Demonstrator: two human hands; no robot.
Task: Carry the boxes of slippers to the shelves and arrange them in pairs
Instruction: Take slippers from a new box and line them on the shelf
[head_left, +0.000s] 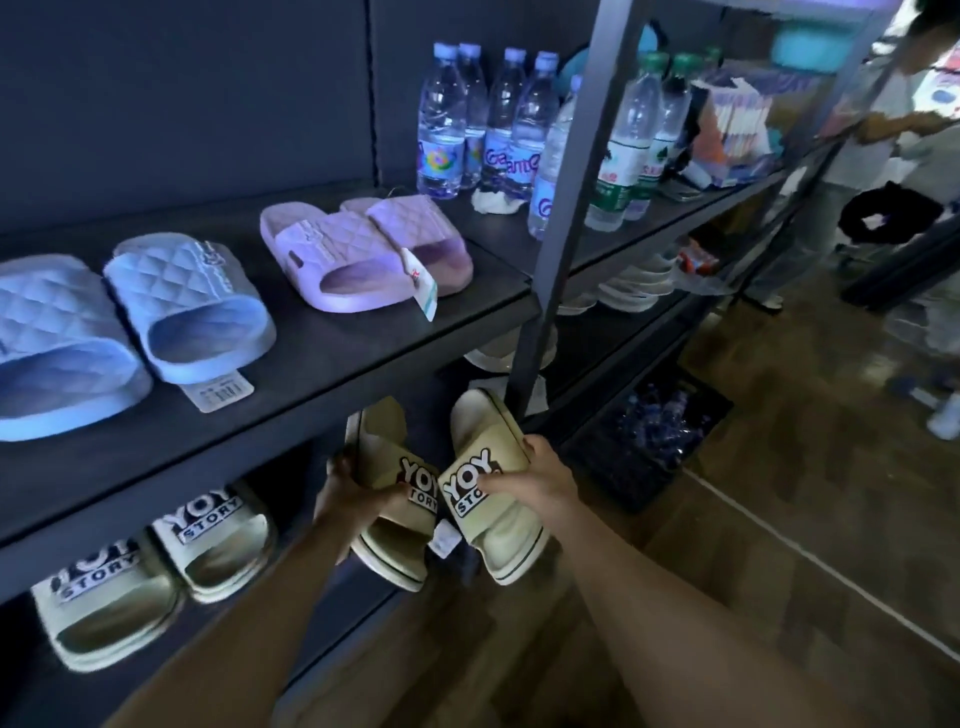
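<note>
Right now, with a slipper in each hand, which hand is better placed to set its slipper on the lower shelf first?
Left, probably. The left hand holds the left slipper right at the lower shelf, nearer the matching pair lying there; the right hand holds the right slipper farther out.

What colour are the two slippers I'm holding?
Pale yellowish green slippers, with a black-and-white YOY STORY logo on each strap; head view shows it best.
</note>
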